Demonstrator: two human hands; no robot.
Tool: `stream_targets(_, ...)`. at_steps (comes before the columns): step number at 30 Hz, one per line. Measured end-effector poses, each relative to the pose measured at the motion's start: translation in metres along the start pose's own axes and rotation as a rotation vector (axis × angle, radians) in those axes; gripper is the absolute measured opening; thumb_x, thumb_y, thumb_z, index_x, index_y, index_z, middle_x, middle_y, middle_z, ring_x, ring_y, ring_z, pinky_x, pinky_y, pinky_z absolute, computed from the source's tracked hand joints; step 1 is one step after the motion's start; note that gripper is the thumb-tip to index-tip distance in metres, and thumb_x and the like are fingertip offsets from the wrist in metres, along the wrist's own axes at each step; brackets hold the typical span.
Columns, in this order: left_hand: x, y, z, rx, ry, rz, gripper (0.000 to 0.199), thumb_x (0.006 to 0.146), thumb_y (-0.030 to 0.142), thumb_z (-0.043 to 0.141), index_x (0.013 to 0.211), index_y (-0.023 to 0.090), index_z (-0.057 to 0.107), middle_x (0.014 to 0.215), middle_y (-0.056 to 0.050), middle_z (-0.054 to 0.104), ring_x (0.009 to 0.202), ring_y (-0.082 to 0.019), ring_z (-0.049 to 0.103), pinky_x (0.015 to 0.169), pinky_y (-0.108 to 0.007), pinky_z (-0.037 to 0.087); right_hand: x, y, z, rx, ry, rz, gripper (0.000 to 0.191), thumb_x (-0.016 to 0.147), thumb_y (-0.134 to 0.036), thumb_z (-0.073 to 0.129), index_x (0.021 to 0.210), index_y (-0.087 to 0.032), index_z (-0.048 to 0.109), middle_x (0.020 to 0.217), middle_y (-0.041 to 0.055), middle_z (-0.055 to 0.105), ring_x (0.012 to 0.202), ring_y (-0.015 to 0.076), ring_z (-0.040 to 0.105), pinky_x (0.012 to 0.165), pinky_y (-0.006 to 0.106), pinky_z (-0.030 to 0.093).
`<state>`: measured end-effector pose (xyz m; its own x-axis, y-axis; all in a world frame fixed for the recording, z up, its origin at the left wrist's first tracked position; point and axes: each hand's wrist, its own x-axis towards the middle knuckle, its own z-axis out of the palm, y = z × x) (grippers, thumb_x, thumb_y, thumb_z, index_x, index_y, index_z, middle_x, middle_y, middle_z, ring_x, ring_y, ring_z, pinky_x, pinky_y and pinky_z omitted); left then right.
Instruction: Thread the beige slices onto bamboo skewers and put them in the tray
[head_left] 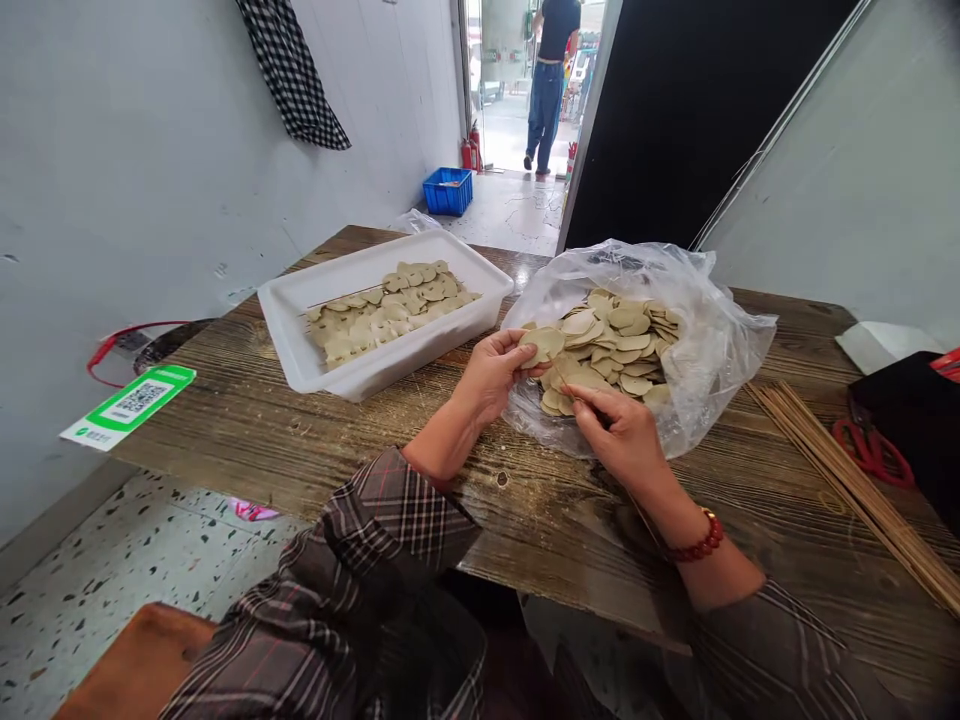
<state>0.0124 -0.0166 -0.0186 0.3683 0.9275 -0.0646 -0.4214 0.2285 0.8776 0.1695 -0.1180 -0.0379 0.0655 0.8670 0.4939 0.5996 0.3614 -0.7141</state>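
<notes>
Between the thumb and fingers of my left hand (pixel 499 370) is a thin, round, beige slice (pixel 543 346). My right hand (pixel 621 430) pinches a thin wooden skewer (pixel 558 370), whose tip end meets the slice; I cannot tell how far it passes through. Both hands are over the near left side of a clear plastic bag (pixel 720 330), which lies open and holds a heap of loose beige slices (pixel 630 345). To the left stands a white plastic tray (pixel 315 384) with skewered slices (pixel 390 315) laid in rows.
A bundle of wooden skewers (pixel 847 480) lies on the table (pixel 360 450) at right, beside red-handled scissors (pixel 874 450). A green QR code card (pixel 131 405) is at the left edge. Beyond are a blue crate (pixel 448 192) and a person (pixel 551 85) in the doorway.
</notes>
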Motion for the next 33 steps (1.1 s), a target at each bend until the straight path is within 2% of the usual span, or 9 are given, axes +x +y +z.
stream_targets(7, -0.0012, 0.0034, 0.0014, -0.044, 0.036, -0.029, 0.027, 0.065, 0.023, 0.079, 0.08, 0.013, 0.059, 0.078, -0.001, 0.067, 0.064, -0.011, 0.065, 0.062, -0.026, 0.056, -0.0002, -0.0006, -0.0014, -0.017, -0.041, -0.004, 0.027, 0.087, -0.021, 0.054, 0.104, -0.022, 0.075, 0.103, 0.0071, 0.076, 0.095, 0.0225, 0.07, 0.086, 0.039, 0.055)
stream_targets(14, -0.0003, 0.0006, -0.0013, -0.051, 0.016, -0.037, 0.036, 0.058, 0.027, 0.084, 0.079, 0.012, 0.06, 0.073, 0.0, 0.066, 0.059, -0.011, 0.064, 0.057, -0.024, 0.054, -0.0006, 0.0013, -0.0016, -0.022, -0.057, -0.032, 0.027, 0.089, -0.023, 0.054, 0.105, -0.021, 0.075, 0.101, 0.0081, 0.076, 0.096, 0.0231, 0.07, 0.086, 0.038, 0.054)
stream_targets(21, -0.0025, -0.0042, 0.0035, -0.027, -0.011, 0.024, 0.04, 0.053, 0.032, 0.086, 0.077, 0.011, 0.061, 0.072, 0.0, 0.064, 0.063, -0.009, 0.06, 0.063, -0.026, 0.057, -0.0007, 0.002, -0.0021, -0.005, -0.046, -0.029, 0.027, 0.089, -0.022, 0.054, 0.107, -0.019, 0.074, 0.104, 0.0092, 0.075, 0.096, 0.0223, 0.069, 0.087, 0.037, 0.054)
stream_targets(29, -0.0014, -0.0042, 0.0043, 0.046, 0.001, 0.081, 0.034, 0.058, 0.03, 0.081, 0.08, 0.012, 0.062, 0.074, 0.0, 0.064, 0.066, -0.009, 0.058, 0.064, -0.026, 0.055, 0.0005, 0.0031, -0.0011, -0.002, -0.033, -0.01, 0.026, 0.088, -0.021, 0.054, 0.103, -0.02, 0.074, 0.103, 0.0083, 0.076, 0.095, 0.0221, 0.07, 0.084, 0.037, 0.054)
stream_targets(33, -0.0004, -0.0054, 0.0042, 0.146, -0.009, 0.132, 0.029, 0.063, 0.029, 0.076, 0.082, 0.012, 0.062, 0.069, 0.001, 0.064, 0.061, -0.008, 0.057, 0.062, -0.024, 0.052, 0.0014, 0.0017, -0.0007, -0.014, -0.013, 0.004, 0.023, 0.087, -0.021, 0.055, 0.096, -0.02, 0.075, 0.097, 0.0069, 0.077, 0.089, 0.0213, 0.07, 0.08, 0.035, 0.054)
